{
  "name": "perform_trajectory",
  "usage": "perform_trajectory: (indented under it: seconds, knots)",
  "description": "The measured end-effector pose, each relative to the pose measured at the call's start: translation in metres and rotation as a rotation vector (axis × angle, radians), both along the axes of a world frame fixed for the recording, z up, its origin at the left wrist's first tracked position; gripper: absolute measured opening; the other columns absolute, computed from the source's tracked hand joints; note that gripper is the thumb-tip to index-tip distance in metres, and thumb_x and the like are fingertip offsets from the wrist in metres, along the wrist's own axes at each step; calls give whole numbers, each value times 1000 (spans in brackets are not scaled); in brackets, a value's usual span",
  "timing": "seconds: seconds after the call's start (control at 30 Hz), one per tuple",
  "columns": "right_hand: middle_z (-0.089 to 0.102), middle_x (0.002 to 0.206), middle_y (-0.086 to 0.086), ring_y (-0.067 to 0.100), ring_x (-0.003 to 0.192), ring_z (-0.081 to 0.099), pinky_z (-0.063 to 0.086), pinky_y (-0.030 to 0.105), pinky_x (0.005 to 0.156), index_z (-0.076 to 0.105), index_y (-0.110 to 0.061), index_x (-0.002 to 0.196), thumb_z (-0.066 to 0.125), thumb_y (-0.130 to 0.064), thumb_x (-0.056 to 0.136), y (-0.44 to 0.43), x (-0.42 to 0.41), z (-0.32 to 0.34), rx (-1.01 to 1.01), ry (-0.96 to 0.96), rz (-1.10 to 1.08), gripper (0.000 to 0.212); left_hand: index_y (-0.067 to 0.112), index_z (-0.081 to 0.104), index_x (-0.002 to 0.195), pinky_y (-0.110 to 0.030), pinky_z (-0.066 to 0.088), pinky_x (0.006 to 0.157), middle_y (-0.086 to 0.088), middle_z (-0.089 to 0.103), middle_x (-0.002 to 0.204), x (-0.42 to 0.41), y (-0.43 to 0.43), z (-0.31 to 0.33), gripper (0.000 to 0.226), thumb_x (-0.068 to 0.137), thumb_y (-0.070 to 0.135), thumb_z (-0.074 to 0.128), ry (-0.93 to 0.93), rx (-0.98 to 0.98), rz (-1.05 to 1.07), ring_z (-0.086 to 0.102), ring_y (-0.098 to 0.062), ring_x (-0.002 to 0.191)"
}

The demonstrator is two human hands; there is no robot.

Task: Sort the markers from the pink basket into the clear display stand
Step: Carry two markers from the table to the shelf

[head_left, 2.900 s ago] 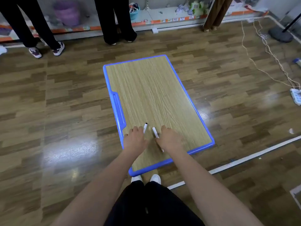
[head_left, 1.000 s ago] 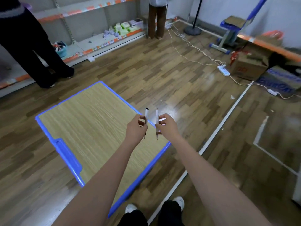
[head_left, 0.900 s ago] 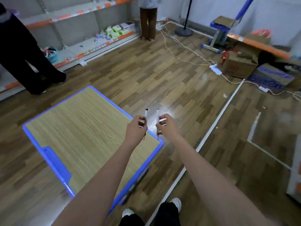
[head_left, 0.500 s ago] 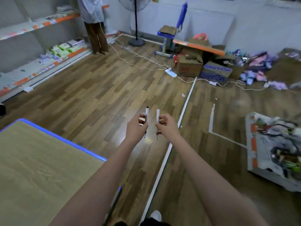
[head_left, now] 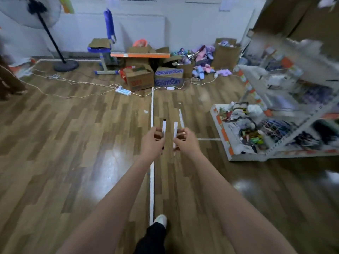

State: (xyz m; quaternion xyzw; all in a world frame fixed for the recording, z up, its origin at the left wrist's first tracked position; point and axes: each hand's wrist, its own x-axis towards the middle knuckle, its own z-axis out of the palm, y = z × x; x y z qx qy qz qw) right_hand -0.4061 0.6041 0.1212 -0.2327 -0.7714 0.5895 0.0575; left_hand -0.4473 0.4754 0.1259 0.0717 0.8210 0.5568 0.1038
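Note:
My left hand [head_left: 153,142] grips a white marker with a black tip [head_left: 164,126], held upright in front of me. My right hand [head_left: 185,143] grips a second white marker [head_left: 175,128], also upright, a few centimetres to the right of the first. Both arms reach forward over the wooden floor. No pink basket and no clear display stand can be made out in this view.
A store shelf unit [head_left: 275,129] with mixed goods stands at the right, blurred. Cardboard boxes [head_left: 139,79] and soft toys lie by the far wall. A power strip [head_left: 123,91] with cables, a fan stand [head_left: 64,65] and a blue chair [head_left: 104,52] are at the back left. White tape [head_left: 151,171] runs along the floor.
The view has swung right, away from the blue-edged table, which has left the frame; the shelf unit has come closer. Both hands have lifted the markers off the table and keep them upright.

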Motion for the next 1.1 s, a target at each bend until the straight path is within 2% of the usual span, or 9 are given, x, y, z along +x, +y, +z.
perform_trajectory:
  seconds: [0.23, 0.33, 0.4, 0.5, 0.6, 0.7, 0.8, 0.97, 1.1]
  knots:
    - [64, 98, 7, 21, 84, 65, 59, 42, 73, 52, -17, 98, 62, -4, 88, 96, -35, 12, 29, 51, -211, 20, 15, 59, 99, -10, 43, 44, -1, 63, 86, -61, 100, 9, 12, 89, 10, 61, 55, -42, -177, 57, -9, 68]
    - [65, 96, 6, 23, 86, 65, 58, 46, 77, 53, -16, 98, 63, -5, 87, 131, -51, 15, 31, 62, -287, 18, 18, 58, 98, -29, 57, 61, -5, 64, 89, -88, 139, 14, 15, 88, 9, 63, 69, -22, -250, 62, -15, 75]
    - [66, 97, 7, 23, 83, 66, 58, 43, 75, 53, -14, 102, 62, -6, 88, 152, -61, 17, 36, 61, -330, 18, 17, 57, 97, -40, 58, 69, -6, 63, 88, -101, 164, 18, 15, 87, 8, 63, 76, -15, -307, 63, -21, 80]
    - [66, 100, 9, 18, 75, 64, 58, 33, 69, 52, -14, 106, 62, -7, 88, 179, -73, 20, 52, 60, -368, 21, 17, 57, 100, -35, 57, 72, -5, 65, 91, -116, 197, 20, 16, 88, 10, 63, 102, -2, -366, 63, -20, 84]
    - [69, 96, 7, 24, 84, 67, 58, 48, 76, 56, -19, 101, 64, -6, 83, 206, -79, 21, 30, 68, -424, 24, 18, 58, 104, -26, 55, 65, -1, 64, 91, -127, 229, 19, 18, 88, 12, 63, 110, -2, -429, 64, -18, 84]
    - [68, 92, 7, 26, 84, 67, 57, 50, 77, 56, -17, 101, 64, -6, 85, 240, -77, 24, 16, 62, -469, 21, 20, 57, 104, -13, 47, 53, 0, 64, 90, -133, 266, 20, 18, 88, 13, 63, 110, -4, -473, 64, -16, 82]
    - [69, 92, 8, 26, 82, 67, 57, 50, 76, 57, -15, 102, 65, -7, 85, 280, -75, 28, 12, 76, -498, 20, 20, 57, 104, -10, 45, 48, -1, 64, 90, -134, 308, 25, 18, 89, 12, 63, 102, 16, -504, 63, -16, 79]
    - [67, 96, 11, 22, 76, 66, 58, 38, 65, 56, -17, 100, 64, -5, 87, 364, -72, 38, 37, 116, -512, 19, 23, 56, 101, -42, 57, 73, 2, 64, 86, -138, 395, 35, 18, 87, 15, 65, 121, 28, -534, 65, -20, 82]
    - [67, 84, 5, 9, 64, 66, 52, 21, 55, 54, -16, 94, 64, -6, 89, 437, -65, 57, 59, 157, -522, 15, 22, 57, 99, -44, 58, 72, 1, 64, 85, -129, 473, 48, 18, 86, 12, 66, 119, 91, -520, 65, -20, 80]
